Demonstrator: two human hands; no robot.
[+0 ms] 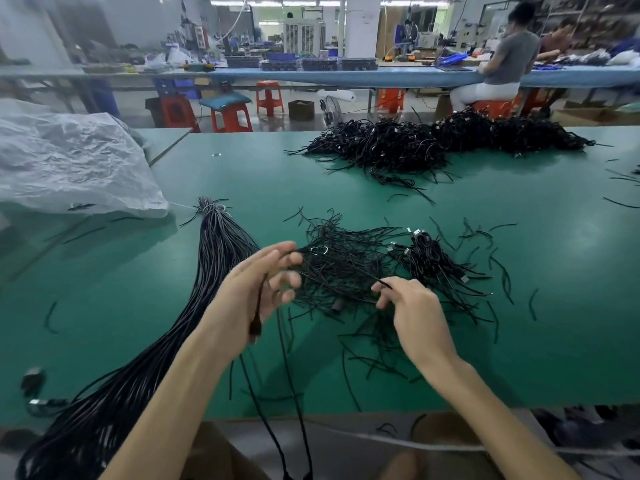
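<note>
Black cable [287,375] drops off near edge of table [519,358], upper end held in L hand [256,289], fingers loosely curled round it. R hand [412,306] pinches one wire tie [382,282] at near side of tie pile [346,268], thumb + forefinger closed. Procedure: lift tie clear of tangle, confirm single pc, keep cable taut.

2 hands: left hand [256,289], right hand [414,308], 1 single cable [259,306], 1 long cable bundle [214,258], 1 pile of loose ties [341,268], 1 near coiled-cable heap [429,252], 1 far coiled-cable heap [415,143], 1 plastic bag [72,164]
</note>
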